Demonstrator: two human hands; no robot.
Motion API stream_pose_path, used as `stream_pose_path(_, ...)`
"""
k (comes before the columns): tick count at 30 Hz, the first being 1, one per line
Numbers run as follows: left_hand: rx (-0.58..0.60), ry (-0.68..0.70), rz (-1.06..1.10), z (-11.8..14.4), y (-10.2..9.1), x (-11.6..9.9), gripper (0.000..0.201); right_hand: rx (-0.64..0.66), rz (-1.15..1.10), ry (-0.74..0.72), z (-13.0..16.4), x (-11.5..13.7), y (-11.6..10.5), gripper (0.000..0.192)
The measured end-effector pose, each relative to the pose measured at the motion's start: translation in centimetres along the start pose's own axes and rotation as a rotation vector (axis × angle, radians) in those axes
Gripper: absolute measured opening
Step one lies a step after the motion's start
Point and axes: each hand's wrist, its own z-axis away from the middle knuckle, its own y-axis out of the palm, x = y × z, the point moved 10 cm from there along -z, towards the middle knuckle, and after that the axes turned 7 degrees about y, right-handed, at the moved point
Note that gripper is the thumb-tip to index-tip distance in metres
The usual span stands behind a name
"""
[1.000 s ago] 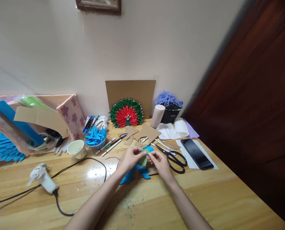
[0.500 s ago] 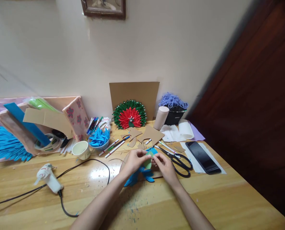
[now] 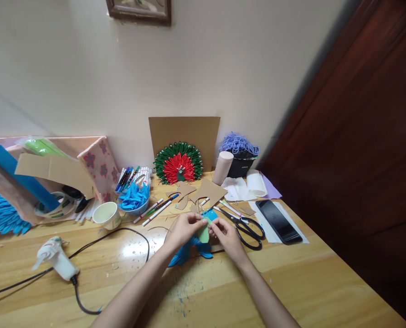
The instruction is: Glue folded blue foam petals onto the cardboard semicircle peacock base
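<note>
Between my two hands, over the wooden table, is a small light-green piece (image 3: 203, 233), paper or felt, I cannot tell which. My left hand (image 3: 187, 228) pinches its left edge between thumb and fingertips. From the other side the fingertips of my right hand (image 3: 226, 235) close on its upper right edge. A bright blue piece (image 3: 209, 214) shows just beyond the fingertips. Under my hands lie blue petal-like pieces (image 3: 203, 248), partly hidden by my left hand and wrist. Black-handled scissors (image 3: 249, 231) lie close to the right of my right hand.
A white glue gun (image 3: 57, 259) with a black cord lies at the left, near a paper cup (image 3: 107, 215) and a bowl of blue pieces (image 3: 133, 200). Markers (image 3: 156, 213) and cardboard scraps (image 3: 208, 191) lie beyond my hands. A phone (image 3: 278, 221) rests at the right.
The whole view has shifted slightly, so things sit further left. Both hands keep their pinch on the green piece, with slight finger movement.
</note>
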Motion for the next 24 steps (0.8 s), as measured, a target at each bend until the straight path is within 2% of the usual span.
stream_pose_path(5, 0.008, 0.019, -0.018, -0.1, -0.3, 0.2, 0.034, 0.015, 0.019, 0.011, 0.1, -0.3, 0.2, 0.028)
stream_pose_path(13, -0.057, 0.035, 0.028, 0.0, -0.4, -0.1, 0.034, 0.025, -0.005, -0.012, 0.1, 0.0, 0.4, 0.028)
stream_pose_path(16, -0.035, 0.012, 0.032, 0.0, -0.3, 0.3, 0.037, 0.027, -0.010, -0.021, 0.2, 0.0, 0.3, 0.028)
stream_pose_path(21, 0.040, -0.009, 0.015, 0.0, 0.2, 0.9, 0.044, -0.074, -0.013, -0.025, -0.2, -0.7, -0.9, 0.030)
stream_pose_path(24, 0.054, -0.001, 0.026, -0.1, 0.4, 1.3, 0.041, -0.096, -0.011, -0.020, -0.5, -1.1, -1.2, 0.033)
